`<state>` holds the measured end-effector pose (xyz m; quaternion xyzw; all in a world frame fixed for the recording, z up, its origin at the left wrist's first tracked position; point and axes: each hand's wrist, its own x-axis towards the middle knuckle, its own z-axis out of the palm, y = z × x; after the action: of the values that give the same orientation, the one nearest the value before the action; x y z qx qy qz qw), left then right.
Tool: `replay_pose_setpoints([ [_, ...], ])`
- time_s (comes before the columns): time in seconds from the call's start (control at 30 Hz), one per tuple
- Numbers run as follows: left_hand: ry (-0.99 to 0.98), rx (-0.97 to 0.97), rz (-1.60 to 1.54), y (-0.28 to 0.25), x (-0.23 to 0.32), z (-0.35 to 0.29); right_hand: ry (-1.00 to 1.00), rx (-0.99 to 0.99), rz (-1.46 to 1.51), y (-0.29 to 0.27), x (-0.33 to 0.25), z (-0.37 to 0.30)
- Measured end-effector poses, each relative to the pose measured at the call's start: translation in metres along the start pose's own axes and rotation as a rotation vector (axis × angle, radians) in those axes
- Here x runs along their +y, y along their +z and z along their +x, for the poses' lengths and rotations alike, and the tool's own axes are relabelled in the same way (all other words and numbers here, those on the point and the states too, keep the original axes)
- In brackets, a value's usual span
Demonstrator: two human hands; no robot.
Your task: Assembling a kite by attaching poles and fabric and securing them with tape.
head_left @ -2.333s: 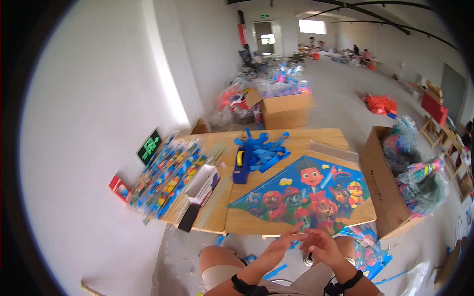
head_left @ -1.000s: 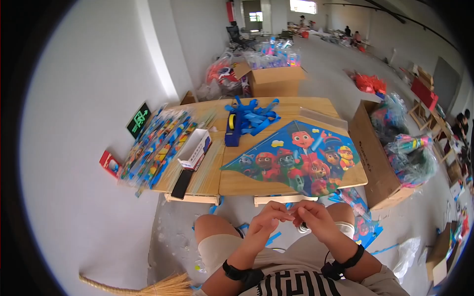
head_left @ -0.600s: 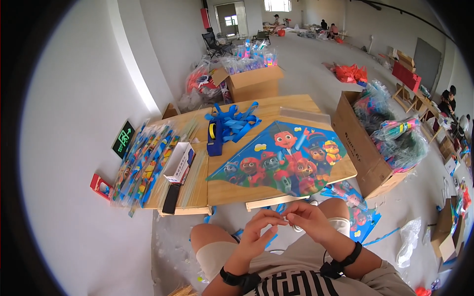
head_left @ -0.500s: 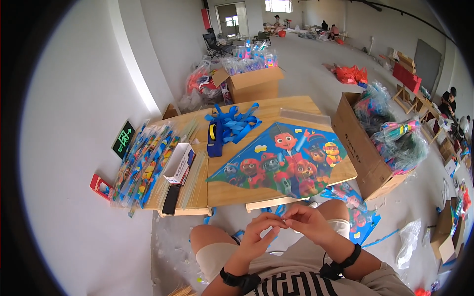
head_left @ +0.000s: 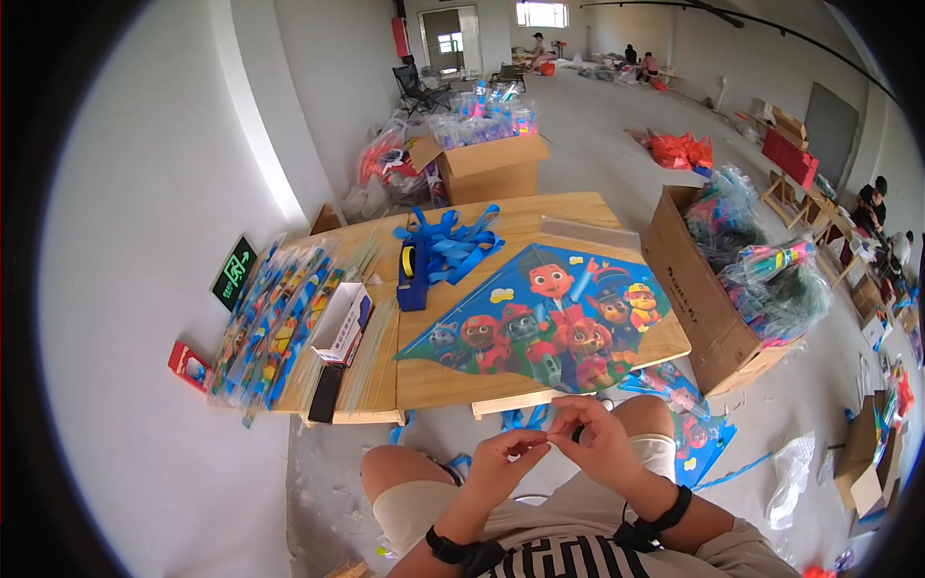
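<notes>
Over my lap, in front of the table's near edge, my left hand [head_left: 511,460] and my right hand [head_left: 594,441] meet at the fingertips. Both are closed in a pinch; whatever they hold is too small to make out. Just beyond them a blue kite [head_left: 540,323] printed with cartoon figures lies flat on the wooden table [head_left: 453,385]. Behind it are a heap of blue ribbon [head_left: 453,241] and a blue tape dispenser [head_left: 412,275] with a yellow core.
Left on the table are packed kites [head_left: 275,332], thin rods [head_left: 381,337], a white box [head_left: 342,323] and a black phone [head_left: 326,393]. Cardboard boxes of packages stand behind [head_left: 493,173] and right [head_left: 703,289]. More kite sheets [head_left: 699,443] lie low at the right. People work farther off.
My hands stay together at the fingertips over my lap, with the right fingers slightly shifted and more raised. The whole view has shifted a little; the things on the table look unmoved.
</notes>
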<state>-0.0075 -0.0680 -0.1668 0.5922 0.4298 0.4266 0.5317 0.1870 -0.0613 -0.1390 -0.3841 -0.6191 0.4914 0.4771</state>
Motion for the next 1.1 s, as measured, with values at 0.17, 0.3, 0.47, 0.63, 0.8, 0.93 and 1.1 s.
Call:
replay_pose_setpoints([
  [0.17, -0.174, -0.015, -0.339, 0.004, -0.009, 0.002, -0.162, 0.047, -0.221, 0.002, 0.007, 0.000],
  [0.3, -0.341, -0.124, -0.470, -0.003, -0.009, 0.002, -0.143, 0.126, -0.093, 0.006, 0.011, -0.001],
  [0.47, -0.111, -0.050, -0.012, -0.008, -0.005, 0.003, -0.151, 0.143, -0.040, -0.003, 0.001, 0.004],
  [0.63, 0.235, 0.072, 0.166, -0.016, 0.010, 0.011, -0.107, -0.120, -0.231, 0.000, -0.006, 0.007],
  [0.8, 0.255, 0.153, 0.184, -0.014, 0.016, 0.010, -0.002, -0.093, -0.049, 0.005, 0.005, 0.009],
  [0.93, 0.273, 0.242, 0.206, -0.011, 0.009, 0.009, 0.168, -0.126, 0.084, 0.005, 0.013, 0.008],
  [1.1, 0.274, 0.240, 0.228, -0.010, 0.006, 0.010, 0.123, -0.075, -0.144, 0.010, 0.021, 0.010],
])
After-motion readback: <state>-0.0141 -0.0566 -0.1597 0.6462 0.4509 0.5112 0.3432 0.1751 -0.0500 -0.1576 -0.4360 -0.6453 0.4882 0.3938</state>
